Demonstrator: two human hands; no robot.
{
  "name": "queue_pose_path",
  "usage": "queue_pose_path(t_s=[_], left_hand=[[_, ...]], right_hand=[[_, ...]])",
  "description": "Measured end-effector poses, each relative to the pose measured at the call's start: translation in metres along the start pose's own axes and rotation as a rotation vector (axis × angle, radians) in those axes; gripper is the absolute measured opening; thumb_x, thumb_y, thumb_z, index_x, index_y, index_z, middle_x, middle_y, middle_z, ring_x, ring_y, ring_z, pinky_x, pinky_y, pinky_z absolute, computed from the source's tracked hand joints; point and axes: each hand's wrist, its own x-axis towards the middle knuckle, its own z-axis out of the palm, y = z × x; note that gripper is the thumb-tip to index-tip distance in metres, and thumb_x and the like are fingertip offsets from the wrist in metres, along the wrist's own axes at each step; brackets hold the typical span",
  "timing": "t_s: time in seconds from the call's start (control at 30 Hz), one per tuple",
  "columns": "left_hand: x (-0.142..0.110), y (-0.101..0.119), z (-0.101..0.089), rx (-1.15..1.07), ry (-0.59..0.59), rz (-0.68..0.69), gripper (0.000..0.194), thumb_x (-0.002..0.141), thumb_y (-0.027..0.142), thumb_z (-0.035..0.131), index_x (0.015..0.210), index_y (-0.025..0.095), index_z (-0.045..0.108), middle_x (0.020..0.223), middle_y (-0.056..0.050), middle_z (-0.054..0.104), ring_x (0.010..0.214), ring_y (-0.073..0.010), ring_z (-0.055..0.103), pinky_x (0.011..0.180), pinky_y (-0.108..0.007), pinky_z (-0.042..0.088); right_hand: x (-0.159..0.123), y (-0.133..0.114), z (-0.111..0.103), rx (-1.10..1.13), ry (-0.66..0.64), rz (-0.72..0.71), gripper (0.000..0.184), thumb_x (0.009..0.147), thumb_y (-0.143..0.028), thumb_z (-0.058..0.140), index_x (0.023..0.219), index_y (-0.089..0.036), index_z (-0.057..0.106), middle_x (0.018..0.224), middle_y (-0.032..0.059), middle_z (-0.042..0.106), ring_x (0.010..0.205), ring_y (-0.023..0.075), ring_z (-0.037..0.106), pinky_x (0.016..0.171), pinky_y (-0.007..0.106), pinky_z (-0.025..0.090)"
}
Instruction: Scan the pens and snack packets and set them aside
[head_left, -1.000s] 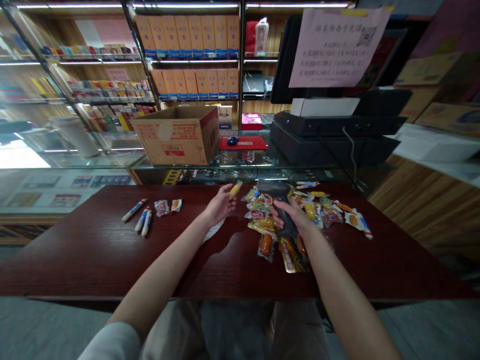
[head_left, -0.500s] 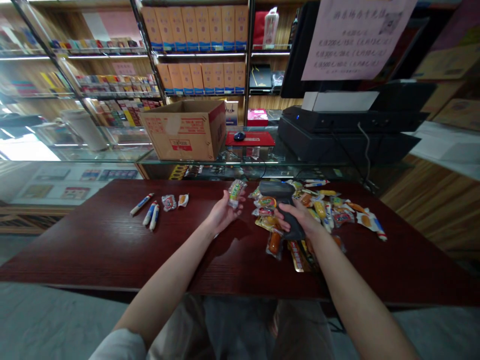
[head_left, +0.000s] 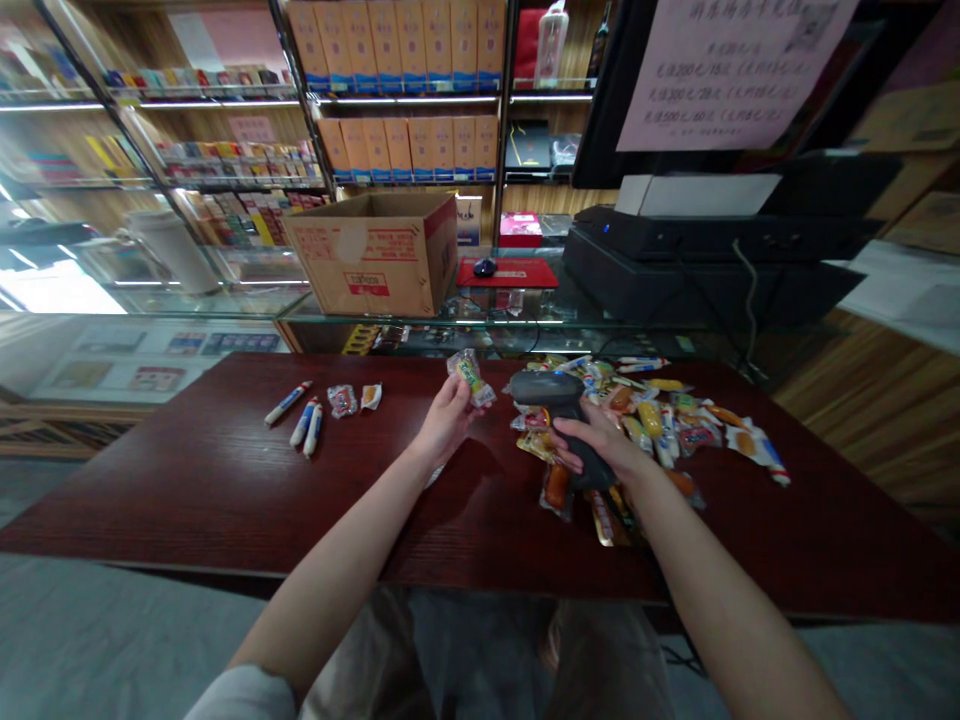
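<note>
My left hand is closed on a small snack packet in clear wrapping with green and yellow print, held above the middle of the table. In my right hand is a black barcode scanner, gripped by its handle, its head pointing left toward the packet. Under and around the scanner lies a heap of wrapped snacks, among them a brown packaged sausage. On the left of the table are several white-and-blue sticks, a red-printed packet and a small white-and-orange packet.
Beyond the dark red table runs a glass counter with an open cardboard box, a mouse on a red mat, and a black till under a monitor bearing a paper sign. Stocked shelves stand behind.
The packet in my left hand has turned from nearly upright to tilted, its top leaning left. The scanner has shifted slightly left and down against the heap. My view has moved a little.
</note>
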Motion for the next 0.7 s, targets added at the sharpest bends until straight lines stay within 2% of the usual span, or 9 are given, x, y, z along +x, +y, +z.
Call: queue_pose_path(t_s=[0.27, 0.57, 0.7], left_hand=[[0.008, -0.003, -0.008, 0.172, 0.029, 0.097, 0.046, 0.078, 0.053, 0.072, 0.102, 0.019, 0.053, 0.087, -0.001, 0.066, 0.076, -0.0113, 0.064, 0.068, -0.024, 0.047], [0.016, -0.011, -0.014, 0.306, 0.084, 0.056, 0.041, 0.081, 0.051, 0.065, 0.104, 0.019, 0.055, 0.089, -0.004, 0.069, 0.074, -0.0127, 0.064, 0.068, -0.026, 0.046], [0.019, -0.013, -0.017, 0.398, 0.14, 0.085, 0.036, 0.083, 0.05, 0.061, 0.099, 0.018, 0.057, 0.086, -0.003, 0.067, 0.073, -0.0131, 0.062, 0.071, -0.027, 0.047]], right_hand=[[0.005, 0.004, 0.003, -0.124, 0.007, -0.004, 0.037, 0.074, -0.045, 0.076, 0.078, -0.019, 0.05, 0.055, -0.0065, 0.049, 0.036, 0.0056, 0.042, 0.034, 0.019, 0.032], [0.005, 0.004, 0.002, -0.147, 0.017, -0.015, 0.038, 0.072, -0.044, 0.077, 0.076, -0.019, 0.05, 0.053, -0.0062, 0.049, 0.035, 0.0062, 0.042, 0.034, 0.02, 0.032], [0.005, 0.004, 0.002, -0.096, 0.017, 0.002, 0.039, 0.072, -0.044, 0.077, 0.077, -0.019, 0.048, 0.053, -0.0067, 0.049, 0.035, 0.0056, 0.04, 0.034, 0.02, 0.032]])
